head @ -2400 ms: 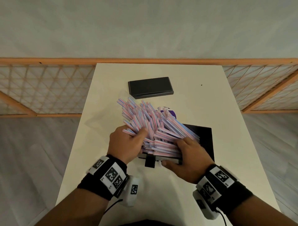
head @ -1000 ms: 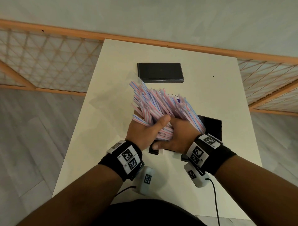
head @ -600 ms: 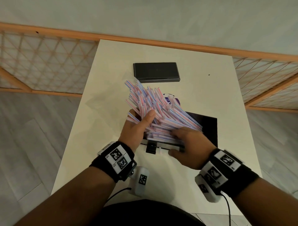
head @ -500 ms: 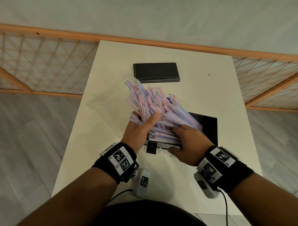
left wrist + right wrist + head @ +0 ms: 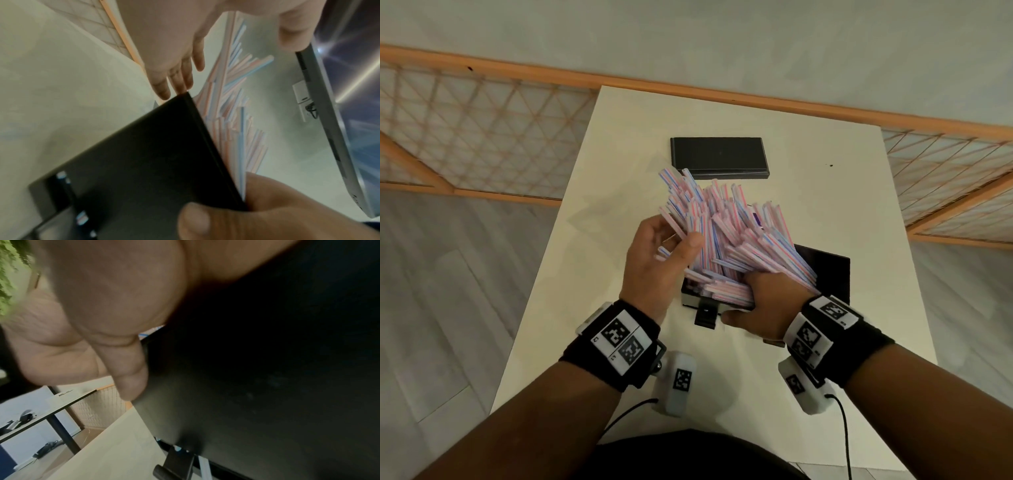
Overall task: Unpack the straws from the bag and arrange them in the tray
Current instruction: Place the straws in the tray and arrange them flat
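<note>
A thick bunch of pink-and-blue striped straws (image 5: pixel 726 233) fans up and away out of a black tray (image 5: pixel 690 298) near the table's front. My left hand (image 5: pixel 674 234) is spread at the bunch's left side, thumb on the straws; in the left wrist view its fingers (image 5: pixel 164 84) are straight beside the straws (image 5: pixel 232 113). My right hand (image 5: pixel 760 305) grips the tray's front right, fingers over the straws' lower ends. Its thumb (image 5: pixel 127 373) presses the outside of the tray wall (image 5: pixel 246 394).
A flat black box (image 5: pixel 719 157) lies at the back of the white table (image 5: pixel 619 171). A dark flat panel (image 5: pixel 828 270) lies right of the tray, and a black latch (image 5: pixel 705 313) sticks out at its front. Something purple (image 5: pixel 756 217) peeks from behind the straws.
A second ago both hands held the bunch together. My right hand has since dropped to the tray's front, and my left hand has opened and shifted up along the left side; the straws stand steeper.
</note>
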Action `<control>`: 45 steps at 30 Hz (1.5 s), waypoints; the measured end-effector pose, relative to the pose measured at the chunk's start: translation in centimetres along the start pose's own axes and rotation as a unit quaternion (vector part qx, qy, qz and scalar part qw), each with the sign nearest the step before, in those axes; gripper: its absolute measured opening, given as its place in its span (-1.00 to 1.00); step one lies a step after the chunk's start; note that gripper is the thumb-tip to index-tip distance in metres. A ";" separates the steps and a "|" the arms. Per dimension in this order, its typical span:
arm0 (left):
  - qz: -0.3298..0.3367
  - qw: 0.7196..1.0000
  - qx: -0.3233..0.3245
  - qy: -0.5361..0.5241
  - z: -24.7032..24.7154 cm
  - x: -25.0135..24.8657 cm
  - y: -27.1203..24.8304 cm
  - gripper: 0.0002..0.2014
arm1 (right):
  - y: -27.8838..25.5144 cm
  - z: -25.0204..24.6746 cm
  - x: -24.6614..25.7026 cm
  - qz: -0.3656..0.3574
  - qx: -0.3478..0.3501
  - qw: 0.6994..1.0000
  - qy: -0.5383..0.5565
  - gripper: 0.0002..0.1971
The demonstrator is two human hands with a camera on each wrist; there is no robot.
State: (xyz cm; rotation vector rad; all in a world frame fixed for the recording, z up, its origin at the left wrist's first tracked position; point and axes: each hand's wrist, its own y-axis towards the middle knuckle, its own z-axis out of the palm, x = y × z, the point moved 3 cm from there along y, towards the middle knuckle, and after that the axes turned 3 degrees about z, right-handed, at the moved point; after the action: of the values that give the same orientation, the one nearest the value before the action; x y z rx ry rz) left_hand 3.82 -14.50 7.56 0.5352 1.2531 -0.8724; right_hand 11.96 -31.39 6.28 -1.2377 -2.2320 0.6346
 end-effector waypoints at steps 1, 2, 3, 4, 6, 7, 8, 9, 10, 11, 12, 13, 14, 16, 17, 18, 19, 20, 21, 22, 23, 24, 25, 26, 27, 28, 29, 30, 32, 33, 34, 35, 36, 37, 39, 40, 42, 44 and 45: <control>-0.007 1.000 0.005 0.002 0.3 -0.2 0.0 -0.36 | 0.1 -0.3 0.1 -0.004 0.002 1.000 0.000 -0.47; -0.015 1.000 0.009 0.002 0.8 -0.3 0.0 -0.39 | 0.2 -0.6 0.2 -0.011 0.001 1.000 -0.001 -0.49; -0.022 1.000 0.007 0.000 1.1 -0.2 -0.1 -0.40 | 0.2 -0.8 0.4 -0.018 0.001 1.000 -0.002 -0.48; -0.026 1.000 0.002 0.002 1.4 -0.2 -0.1 -0.38 | 0.2 -1.0 0.5 -0.023 0.003 1.000 -0.005 -0.44; -0.029 0.999 -0.014 0.013 1.6 -0.2 -0.1 -0.33 | 0.3 -1.0 0.6 -0.028 0.012 1.000 -0.002 -0.35; -0.030 0.999 -0.021 0.021 1.7 -0.3 -0.1 -0.32 | 0.3 -0.9 0.5 -0.029 0.020 0.999 0.005 -0.30; -0.031 0.999 -0.025 0.034 1.7 -0.3 0.0 -0.32 | 0.4 -0.8 0.4 -0.030 0.028 0.999 0.014 -0.26; -0.031 0.998 -0.026 0.048 1.8 -0.3 0.0 -0.33 | 0.5 -0.7 0.4 -0.035 0.035 0.999 0.023 -0.22; -0.033 0.997 -0.026 0.060 1.8 -0.2 0.1 -0.33 | 0.6 -0.6 0.4 -0.039 0.043 0.998 0.030 -0.21; -0.034 0.997 -0.025 0.068 1.8 -0.1 0.3 -0.34 | 0.7 -0.7 0.4 -0.041 0.048 0.997 0.034 -0.24; -0.036 0.996 -0.024 0.076 1.8 0.0 0.3 -0.36 | 0.9 -0.7 0.4 -0.040 0.051 0.997 0.031 -0.28; -0.034 0.996 -0.022 0.084 1.9 0.0 0.4 -0.36 | 1.2 -0.7 0.4 -0.040 0.053 0.997 0.025 -0.29; -0.032 0.995 -0.017 0.090 2.0 0.0 0.4 -0.34 | 1.4 -0.8 0.4 -0.041 0.053 0.998 0.017 -0.28; -0.031 0.995 -0.010 0.099 2.1 0.1 0.3 -0.29 | 1.8 -0.7 0.5 -0.045 0.052 0.998 -0.004 -0.19; -0.031 0.994 -0.011 0.101 2.0 0.1 0.3 -0.28 | 1.9 -0.7 0.6 -0.052 0.048 0.997 -0.014 -0.14; -0.034 0.994 -0.013 0.101 2.0 0.1 0.3 -0.26 | 2.0 -0.6 0.6 -0.058 0.044 0.997 -0.019 -0.09; -0.037 0.994 -0.014 0.099 2.0 0.1 0.3 -0.24 | 2.0 -0.7 0.7 -0.065 0.040 0.997 -0.019 -0.07; -0.036 0.995 -0.012 0.097 2.1 0.1 0.3 -0.23 | 1.9 -0.8 0.8 -0.070 0.037 0.997 -0.015 -0.07; -0.034 0.995 -0.011 0.096 2.1 0.1 0.3 -0.23 | 1.9 -0.9 0.8 -0.071 0.035 0.997 -0.010 -0.09; -0.033 0.995 -0.010 0.094 2.2 0.1 0.3 -0.24 | 1.7 -1.0 0.9 -0.072 0.033 0.997 -0.005 -0.10; -0.032 0.995 -0.009 0.094 2.3 0.0 0.3 -0.26 | 1.7 -1.0 0.9 -0.073 0.030 0.997 0.002 -0.13; -0.031 0.995 -0.005 0.093 2.3 0.0 0.3 -0.28 | 1.7 -1.0 0.8 -0.072 0.031 0.997 0.012 -0.15; -0.029 0.995 0.001 0.090 2.4 0.0 0.3 -0.29 | 1.8 -0.9 0.8 -0.069 0.035 0.997 0.021 -0.18; -0.026 0.996 0.004 0.086 2.4 0.0 0.3 -0.30 | 1.8 -0.9 0.8 -0.067 0.037 0.997 0.023 -0.18; -0.023 0.996 0.006 0.081 2.4 -0.1 0.3 -0.31 | 1.8 -0.9 0.8 -0.070 0.033 0.997 0.022 -0.15; -0.022 0.997 0.006 0.077 2.4 -0.1 0.2 -0.31 | 1.9 -0.8 0.9 -0.073 0.027 0.997 0.018 -0.09; -0.023 0.997 0.007 0.074 2.4 -0.1 0.2 -0.30 | 1.9 -0.9 0.9 -0.082 0.016 0.997 0.008 -0.01; -0.024 0.997 0.007 0.072 2.4 0.0 0.2 -0.29 | 1.9 -0.9 1.0 -0.090 0.005 0.996 -0.005 0.06; -0.027 0.997 0.005 0.065 2.5 0.1 0.1 -0.25 | 1.8 -1.0 1.1 -0.099 -0.007 0.995 -0.021 0.17; -0.029 0.998 0.002 0.064 2.5 0.2 0.1 -0.23 | 1.8 -1.0 1.2 -0.100 -0.004 0.995 -0.020 0.20; -0.029 0.997 -0.001 0.066 2.5 0.2 0.1 -0.21 | 1.7 -1.0 1.2 -0.099 0.003 0.995 -0.016 0.20; -0.028 0.997 -0.004 0.069 2.5 0.2 0.1 -0.21 | 1.7 -1.0 1.2 -0.097 0.012 0.995 -0.009 0.16; -0.028 0.997 -0.005 0.070 2.5 0.3 0.1 -0.23 | 1.7 -1.1 1.2 -0.093 0.023 0.995 -0.004 0.09; -0.026 0.997 -0.005 0.071 2.4 0.3 0.1 -0.25 | 1.7 -1.2 1.2 -0.089 0.034 0.995 -0.003 -0.01; -0.018 0.997 -0.007 0.072 2.4 0.4 0.0 -0.28 | 1.7 -1.4 1.3 -0.089 0.043 0.995 -0.008 -0.09; -0.013 0.997 -0.010 0.075 2.5 0.4 -0.1 -0.28 | 1.7 -1.3 1.4 -0.095 0.041 0.995 -0.011 -0.06; -0.007 0.997 -0.017 0.078 2.6 0.4 -0.4 -0.28 | 1.8 -1.3 1.6 -0.101 0.045 0.994 -0.010 0.01; -0.005 0.996 -0.027 0.079 2.7 0.4 -0.7 -0.28 | 2.0 -1.3 1.7 -0.094 0.052 0.994 0.002 -0.07; -0.004 0.997 -0.034 0.075 2.8 0.4 -0.8 -0.27 | 2.0 -1.4 1.7 -0.092 0.048 0.995 0.012 -0.13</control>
State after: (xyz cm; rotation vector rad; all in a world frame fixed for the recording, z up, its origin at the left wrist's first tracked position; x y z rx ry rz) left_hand 4.78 -17.22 7.95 0.5499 1.4180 -0.8058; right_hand 13.28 -28.76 6.49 -0.9752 -2.2358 0.6438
